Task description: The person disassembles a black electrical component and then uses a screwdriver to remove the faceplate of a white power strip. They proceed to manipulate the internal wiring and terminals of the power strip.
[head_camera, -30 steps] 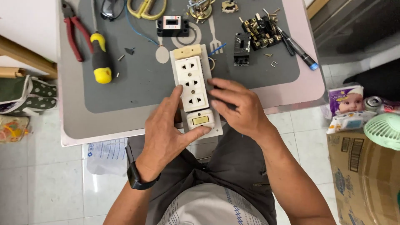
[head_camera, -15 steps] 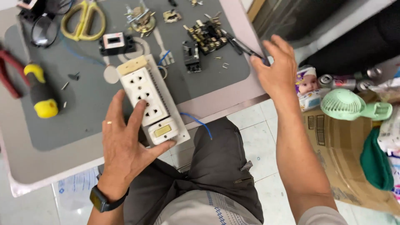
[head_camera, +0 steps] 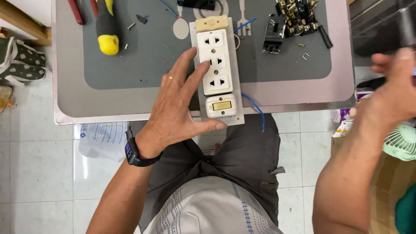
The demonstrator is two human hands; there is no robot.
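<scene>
Right hand (head_camera: 396, 89) blurred at three o'clock, grip unreadable; left hand (head_camera: 180, 108) spread flat on socket panel (head_camera: 216, 71) overhanging table edge (head_camera: 86, 119)

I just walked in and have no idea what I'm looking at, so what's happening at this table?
A person is holding a white socket panel flat at the near edge of a table with their left hand. Their right hand is raised off to the side, blurred, away from the table. A yellow-handled screwdriver, loose screws and black electrical parts lie on the grey mat.
</scene>
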